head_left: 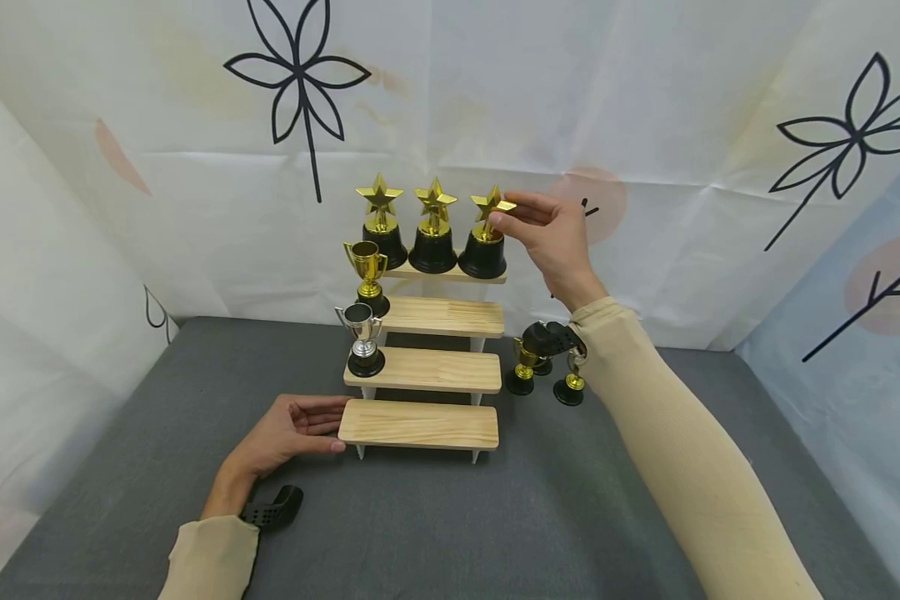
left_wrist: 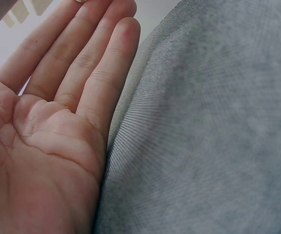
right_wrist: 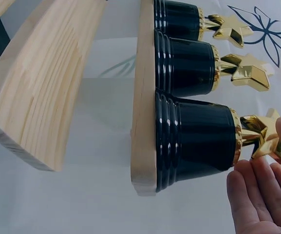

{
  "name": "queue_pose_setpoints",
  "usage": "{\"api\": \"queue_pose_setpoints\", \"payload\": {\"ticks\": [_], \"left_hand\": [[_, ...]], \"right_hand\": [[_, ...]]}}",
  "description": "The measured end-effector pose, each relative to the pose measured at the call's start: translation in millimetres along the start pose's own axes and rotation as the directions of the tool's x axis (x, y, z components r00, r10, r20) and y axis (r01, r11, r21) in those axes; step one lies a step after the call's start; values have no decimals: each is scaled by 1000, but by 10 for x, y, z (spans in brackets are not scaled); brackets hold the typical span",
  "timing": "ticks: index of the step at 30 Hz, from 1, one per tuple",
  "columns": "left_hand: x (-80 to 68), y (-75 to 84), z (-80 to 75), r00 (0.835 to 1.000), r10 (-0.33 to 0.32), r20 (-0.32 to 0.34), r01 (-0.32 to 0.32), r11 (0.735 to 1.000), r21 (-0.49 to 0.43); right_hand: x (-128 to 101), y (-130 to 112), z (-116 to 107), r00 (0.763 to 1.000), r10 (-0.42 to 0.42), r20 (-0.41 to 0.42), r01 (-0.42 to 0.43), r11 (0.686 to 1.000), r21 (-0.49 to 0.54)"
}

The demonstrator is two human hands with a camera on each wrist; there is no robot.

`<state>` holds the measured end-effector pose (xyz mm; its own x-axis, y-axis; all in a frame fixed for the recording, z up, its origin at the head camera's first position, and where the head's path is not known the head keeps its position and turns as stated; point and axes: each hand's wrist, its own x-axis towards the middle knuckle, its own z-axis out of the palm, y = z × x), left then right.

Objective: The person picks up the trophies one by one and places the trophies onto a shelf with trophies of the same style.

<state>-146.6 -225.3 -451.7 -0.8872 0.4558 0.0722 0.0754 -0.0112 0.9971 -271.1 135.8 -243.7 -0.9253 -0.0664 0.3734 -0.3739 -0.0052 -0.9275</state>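
On the top step of a wooden tiered stand (head_left: 418, 424) stand three star trophies with gold stars and black bases. My right hand (head_left: 551, 233) pinches the gold star of the rightmost trophy (head_left: 484, 254); in the right wrist view its black base (right_wrist: 198, 141) sits on the top board (right_wrist: 144, 97). Beside the left end of the lowest step is my left hand (head_left: 288, 433), fingers straight and close to the board. The left wrist view shows its open palm (left_wrist: 47, 161) and nothing held in it.
A gold cup trophy (head_left: 368, 267) and a silver cup trophy (head_left: 363, 333) stand at the left ends of the middle steps. Several small cup trophies, one gold (head_left: 523, 367), stand right of the stand, partly behind the right wrist. White patterned cloth (head_left: 495, 100) hangs behind the grey tabletop (head_left: 420, 533).
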Motion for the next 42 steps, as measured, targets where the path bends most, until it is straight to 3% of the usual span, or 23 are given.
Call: {"api": "queue_pose_setpoints", "payload": {"ticks": [5, 18, 38, 42], "left_hand": [[-3, 7, 1, 1000, -10, -6, 10, 1000, 2], [-2, 2, -13, 1000, -1, -2, 1, 1000, 18], [7, -17, -14, 1000, -10, -2, 10, 1000, 22], [5, -6, -9, 1000, -7, 0, 7, 1000, 21]], "right_hand": [[-49, 4, -65, 1000, 11, -29, -10, 1000, 17], [-267, 88, -268, 1000, -28, -8, 28, 1000, -15], [-857, 167, -554, 999, -28, -42, 27, 999, -23], [-975, 206, -596, 998, -22, -52, 23, 1000, 17]]}}
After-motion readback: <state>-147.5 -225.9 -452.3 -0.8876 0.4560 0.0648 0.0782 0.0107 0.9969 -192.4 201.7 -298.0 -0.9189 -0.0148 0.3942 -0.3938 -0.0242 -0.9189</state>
